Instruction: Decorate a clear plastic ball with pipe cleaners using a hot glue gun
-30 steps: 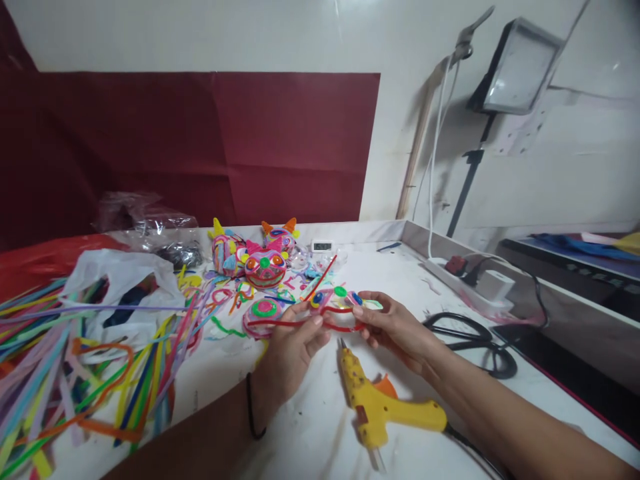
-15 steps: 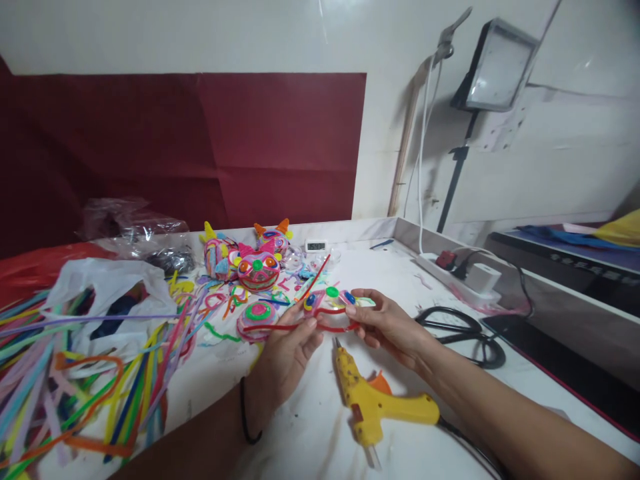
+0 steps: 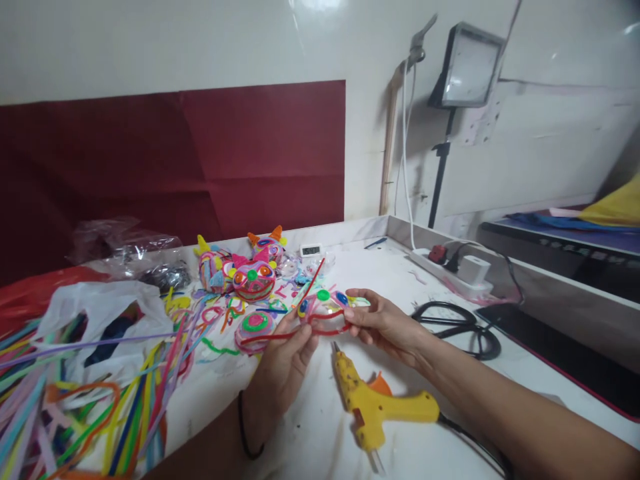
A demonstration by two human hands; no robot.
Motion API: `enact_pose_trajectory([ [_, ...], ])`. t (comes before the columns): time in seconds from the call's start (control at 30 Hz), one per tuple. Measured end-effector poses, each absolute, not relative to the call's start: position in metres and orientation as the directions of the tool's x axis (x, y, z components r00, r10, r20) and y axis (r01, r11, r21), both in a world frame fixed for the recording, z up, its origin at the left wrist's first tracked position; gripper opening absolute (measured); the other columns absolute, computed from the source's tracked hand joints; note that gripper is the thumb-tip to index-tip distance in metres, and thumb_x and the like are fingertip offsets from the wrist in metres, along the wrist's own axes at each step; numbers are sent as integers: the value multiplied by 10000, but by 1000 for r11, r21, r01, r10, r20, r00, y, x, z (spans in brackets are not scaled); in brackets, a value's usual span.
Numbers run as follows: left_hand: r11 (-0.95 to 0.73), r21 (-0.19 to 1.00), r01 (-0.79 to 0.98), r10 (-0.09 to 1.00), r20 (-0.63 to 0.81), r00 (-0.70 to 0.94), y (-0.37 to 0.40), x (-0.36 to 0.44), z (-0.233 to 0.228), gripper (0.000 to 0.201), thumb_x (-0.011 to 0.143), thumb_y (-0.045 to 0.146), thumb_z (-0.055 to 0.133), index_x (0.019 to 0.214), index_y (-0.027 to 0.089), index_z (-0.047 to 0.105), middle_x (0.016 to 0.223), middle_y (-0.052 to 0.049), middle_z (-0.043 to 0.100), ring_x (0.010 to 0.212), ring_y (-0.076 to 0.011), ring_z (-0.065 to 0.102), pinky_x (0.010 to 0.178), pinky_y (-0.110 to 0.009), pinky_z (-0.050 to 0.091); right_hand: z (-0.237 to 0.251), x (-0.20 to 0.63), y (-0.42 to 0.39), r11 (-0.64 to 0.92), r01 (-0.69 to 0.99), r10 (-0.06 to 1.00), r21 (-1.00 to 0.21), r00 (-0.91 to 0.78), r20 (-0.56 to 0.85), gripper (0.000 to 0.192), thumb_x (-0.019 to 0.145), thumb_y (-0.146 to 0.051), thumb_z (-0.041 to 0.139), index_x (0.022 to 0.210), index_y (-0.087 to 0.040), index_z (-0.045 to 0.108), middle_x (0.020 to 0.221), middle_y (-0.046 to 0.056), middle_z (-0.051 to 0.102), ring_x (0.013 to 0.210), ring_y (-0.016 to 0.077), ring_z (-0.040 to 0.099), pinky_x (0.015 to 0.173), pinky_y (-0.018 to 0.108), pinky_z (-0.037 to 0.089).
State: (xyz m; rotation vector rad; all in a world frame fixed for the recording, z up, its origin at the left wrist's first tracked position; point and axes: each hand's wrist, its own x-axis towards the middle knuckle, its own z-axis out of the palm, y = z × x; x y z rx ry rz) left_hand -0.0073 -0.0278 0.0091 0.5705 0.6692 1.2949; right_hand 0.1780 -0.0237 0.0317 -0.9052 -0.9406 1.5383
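My left hand (image 3: 286, 363) and my right hand (image 3: 383, 327) hold a small craft animal face (image 3: 326, 305) between them, fingers pinched at its sides. It has a green nose, blue eyes and a see-through shell. A red pipe cleaner (image 3: 327, 331) curves along its mouth edge, and its long free end sticks out past my left fingers. Just below the hands lies a yellow hot glue gun (image 3: 367, 400), nozzle towards the face. Left of the face sits a round pink pipe-cleaner piece (image 3: 255, 328) with a green ring, partly behind my left hand.
Finished animal heads (image 3: 254, 277) stand at the back. Loose pipe cleaners (image 3: 127, 413) and a white plastic bag (image 3: 105, 307) cover the left. A small digital clock (image 3: 311, 250), black cable (image 3: 447, 320), power strip (image 3: 463, 283) and dark mat (image 3: 560, 360) lie further off.
The view has turned slightly, shifting the background to the left. Both hands keep their hold on the craft face, with little visible change in the grip or the red pipe cleaner.
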Motion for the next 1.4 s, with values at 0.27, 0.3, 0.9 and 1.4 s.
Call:
enact_pose_trajectory([
  [0.27, 184, 742, -645, 981, -175, 79, -29, -5, 18, 296, 817, -72, 516, 1004, 141, 600, 766, -25, 701, 656, -84, 689, 604, -119, 571, 33, 182, -23, -143, -439, 978, -887, -202, -58, 562, 644, -108, 799, 1069, -187, 440, 610, -17, 675, 495, 129, 670, 376, 130, 452],
  [0.3, 183, 738, -649, 981, -182, 70, -29, -5, 18, 293, 816, -75, 515, 993, 141, 602, 768, -21, 701, 651, -82, 687, 601, -118, 572, 34, 182, -23, -140, -449, 977, -883, -206, -51, 562, 646, -103, 794, 1072, -185, 437, 610, -15, 674, 518, 136, 681, 388, 130, 464],
  [0.9, 180, 723, -667, 983, -161, 91, -29, -6, 15, 292, 798, -63, 542, 974, 154, 627, 829, -12, 701, 690, -81, 689, 615, -124, 575, 33, 180, -25, -125, -448, 985, -885, -166, -54, 559, 639, -72, 766, 1079, -169, 435, 586, 19, 696, 529, 157, 696, 386, 128, 490],
  [1.4, 200, 679, -706, 980, -156, 127, -30, -5, 16, 329, 795, -82, 546, 1007, 161, 609, 780, 7, 693, 668, -83, 695, 574, -121, 571, 28, 181, -23, -73, -399, 989, -914, -149, -14, 629, 600, -165, 846, 1072, -189, 431, 587, -15, 677, 489, 114, 635, 357, 121, 399],
])
